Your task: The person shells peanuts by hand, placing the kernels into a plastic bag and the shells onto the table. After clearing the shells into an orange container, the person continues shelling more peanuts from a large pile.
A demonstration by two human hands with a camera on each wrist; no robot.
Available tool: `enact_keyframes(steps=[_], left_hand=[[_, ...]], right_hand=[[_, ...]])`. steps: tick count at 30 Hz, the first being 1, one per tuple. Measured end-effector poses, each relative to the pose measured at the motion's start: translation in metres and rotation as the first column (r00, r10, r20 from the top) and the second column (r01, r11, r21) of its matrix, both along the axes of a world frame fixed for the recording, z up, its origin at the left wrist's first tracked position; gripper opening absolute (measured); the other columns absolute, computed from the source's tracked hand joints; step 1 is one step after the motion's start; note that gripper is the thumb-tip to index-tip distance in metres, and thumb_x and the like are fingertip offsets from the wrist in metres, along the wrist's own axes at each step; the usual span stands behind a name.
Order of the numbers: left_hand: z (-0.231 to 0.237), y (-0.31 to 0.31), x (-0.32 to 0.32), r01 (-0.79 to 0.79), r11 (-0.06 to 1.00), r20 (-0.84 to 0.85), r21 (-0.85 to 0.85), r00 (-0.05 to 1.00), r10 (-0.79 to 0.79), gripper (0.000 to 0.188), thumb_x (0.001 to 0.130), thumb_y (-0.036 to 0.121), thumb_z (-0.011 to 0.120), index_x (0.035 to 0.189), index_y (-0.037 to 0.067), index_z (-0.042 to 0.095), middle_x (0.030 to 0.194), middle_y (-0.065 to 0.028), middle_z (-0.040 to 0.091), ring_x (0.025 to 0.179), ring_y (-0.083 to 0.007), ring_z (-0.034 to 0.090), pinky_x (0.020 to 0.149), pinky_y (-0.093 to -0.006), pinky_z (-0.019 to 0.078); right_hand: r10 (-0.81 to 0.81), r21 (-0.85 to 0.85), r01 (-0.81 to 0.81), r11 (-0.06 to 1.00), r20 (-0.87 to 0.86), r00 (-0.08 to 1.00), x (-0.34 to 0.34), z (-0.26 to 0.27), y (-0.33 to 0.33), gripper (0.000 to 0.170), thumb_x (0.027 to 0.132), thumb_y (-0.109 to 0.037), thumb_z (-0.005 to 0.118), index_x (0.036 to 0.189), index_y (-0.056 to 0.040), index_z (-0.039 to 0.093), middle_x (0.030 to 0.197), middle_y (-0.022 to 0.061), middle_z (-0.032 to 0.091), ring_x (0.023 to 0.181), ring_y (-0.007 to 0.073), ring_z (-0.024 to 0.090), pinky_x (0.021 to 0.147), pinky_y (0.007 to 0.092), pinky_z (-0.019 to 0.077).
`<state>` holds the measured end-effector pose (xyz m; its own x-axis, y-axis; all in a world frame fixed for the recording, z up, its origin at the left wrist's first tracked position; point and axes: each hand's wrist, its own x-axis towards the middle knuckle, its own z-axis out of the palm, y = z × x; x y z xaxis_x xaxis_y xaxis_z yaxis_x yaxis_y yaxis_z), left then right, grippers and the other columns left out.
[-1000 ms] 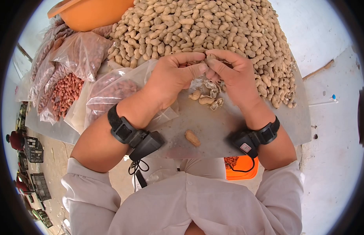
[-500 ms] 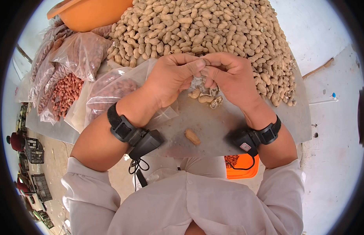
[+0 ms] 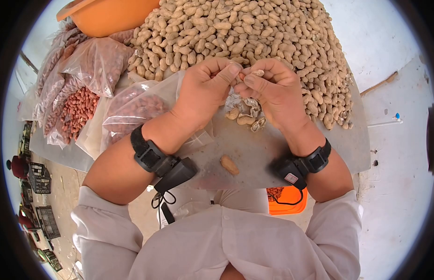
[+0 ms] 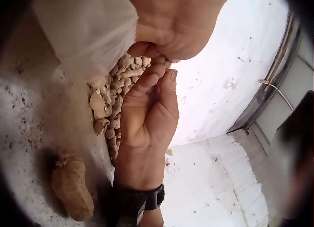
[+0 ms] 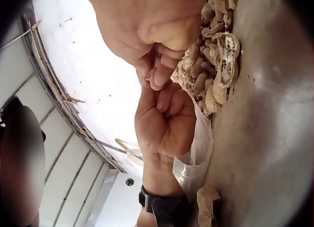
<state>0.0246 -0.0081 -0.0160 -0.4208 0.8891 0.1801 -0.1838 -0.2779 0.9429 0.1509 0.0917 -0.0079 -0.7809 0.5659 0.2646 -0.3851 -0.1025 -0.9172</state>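
Parted slightly, left hand (image 3: 205,88) and right hand (image 3: 280,93) now reveal a reddish kernel (image 3: 242,76) between them, well in from the near edge of the table (image 3: 254,154) (shelling seems partly done). The right pinches a shell piece (image 3: 257,73); the left's hold I cannot tell.

On the table (image 3: 254,144), a peanut heap (image 3: 245,32) lies behind a lone peanut (image 3: 229,164), right of bags (image 3: 96,65).

Peanut shells (image 3: 254,32): dry-looking and matt, roughened by ridges and pits
Tabletop (image 3: 205,161): metal-like, smooth, dulled by specks — a soft sheen is given back
Bags (image 3: 98,58): thin clear plastic, creased, glossily highlighted
Basin (image 3: 114,21): orange plastic, smooth, faintly glossy
Shirt (image 3: 179,247): pale cloth, matt, softly wrinkled
Wrist straps (image 3: 136,140): black fabric, matt — fastened with smooth plastic buckles (image 3: 150,157)
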Motion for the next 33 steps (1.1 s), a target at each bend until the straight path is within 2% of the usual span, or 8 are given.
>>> enact_keyframes(steps=[2,8,13,17,23,26,29,33], left_hand=[[0.002,-0.001,0.0,0.019,1.0,0.059,-0.012,0.998,-0.018,0.02,0.091,0.019,0.054,0.09,0.001,0.061,0.071,-0.0009,0.057,0.052,-0.0043,0.04,0.046,-0.0172,0.0309],[0.006,-0.001,0.001,0.148,0.989,0.382,-0.001,0.914,-0.137,0.02,0.093,0.016,0.046,0.091,0.001,0.059,0.072,-0.0017,0.055,0.051,-0.0052,0.037,0.044,-0.0174,0.0291],[0.004,-0.002,-0.004,0.268,0.964,0.541,0.009,0.809,-0.23,0.018,0.089,0.012,0.043,0.083,0.001,0.056,0.071,-0.0046,0.054,0.049,-0.0063,0.034,0.043,-0.0187,0.0281],[0.002,-0.001,-0.005,0.275,0.961,0.604,0.019,0.763,-0.23,0.017,0.086,0.013,0.045,0.078,0.001,0.054,0.069,-0.0059,0.055,0.049,-0.0065,0.035,0.043,-0.0193,0.0279],[0.001,-0.001,-0.005,0.294,0.954,0.537,-0.052,0.814,-0.222,0.012,0.084,0.007,0.048,0.081,-0.001,0.056,0.071,-0.0061,0.056,0.05,-0.0063,0.036,0.043,-0.0187,0.0285],[0.005,-0.001,0.0,0.243,0.964,0.428,-0.107,0.886,-0.176,0.009,0.084,0.002,0.048,0.084,-0.002,0.055,0.073,-0.0066,0.055,0.051,-0.0057,0.035,0.043,-0.0182,0.0295],[0.003,-0.001,-0.004,0.239,0.967,0.443,-0.086,0.879,-0.178,0.012,0.085,0.001,0.047,0.09,-0.004,0.057,0.074,-0.0058,0.055,0.052,-0.0054,0.036,0.043,-0.0178,0.0299],[0.0,0.0,-0.007,0.258,0.964,0.468,-0.07,0.861,-0.197,0.014,0.086,0.003,0.048,0.094,-0.004,0.058,0.074,-0.0047,0.054,0.052,-0.0053,0.036,0.044,-0.0173,0.0299]], right_hand=[[0.011,-0.043,-0.012,0.999,-0.031,0.999,0.0,0.001,-0.002,0.014,0.08,0.001,0.063,0.092,0.0018,0.058,0.086,0.0093,0.064,0.076,0.0139,0.063,0.068,0.0244,0.0529],[-0.147,0.366,0.148,0.919,-0.033,0.989,0.0,-0.001,-0.001,0.015,0.079,0.003,0.062,0.094,0.0002,0.059,0.087,0.0045,0.063,0.079,0.012,0.061,0.068,0.0224,0.0502],[-0.314,0.794,0.287,0.535,-0.129,0.941,0.001,0.004,0.001,0.019,0.073,0.007,0.059,0.088,-0.004,0.06,0.087,0.0058,0.062,0.075,0.0157,0.061,0.064,0.0247,0.0486],[-0.291,0.884,0.336,0.325,-0.244,0.925,-0.001,0.006,0.002,0.023,0.068,0.009,0.057,0.086,-0.0052,0.059,0.085,0.0081,0.061,0.073,0.0219,0.06,0.063,0.0283,0.0486],[-0.351,0.896,0.311,0.317,-0.194,0.916,0.0,0.007,0.001,0.023,0.068,0.009,0.055,0.086,-0.0045,0.059,0.083,0.009,0.06,0.075,0.0233,0.061,0.064,0.0292,0.049],[-0.394,0.873,0.255,0.416,-0.081,0.916,0.003,0.009,0.0,0.021,0.07,0.008,0.053,0.087,-0.0031,0.059,0.082,0.0088,0.061,0.075,0.0199,0.062,0.062,0.0275,0.0488],[-0.259,0.547,0.161,0.822,0.107,0.96,0.006,0.007,0.002,0.02,0.072,0.008,0.052,0.087,-0.0012,0.059,0.081,0.0074,0.06,0.072,0.0139,0.061,0.058,0.0262,0.0473],[-0.284,0.549,0.186,0.815,0.099,0.954,0.004,0.005,0.001,0.017,0.073,0.006,0.053,0.087,-0.0003,0.06,0.08,0.0054,0.059,0.07,0.0092,0.058,0.054,0.0253,0.0447]])
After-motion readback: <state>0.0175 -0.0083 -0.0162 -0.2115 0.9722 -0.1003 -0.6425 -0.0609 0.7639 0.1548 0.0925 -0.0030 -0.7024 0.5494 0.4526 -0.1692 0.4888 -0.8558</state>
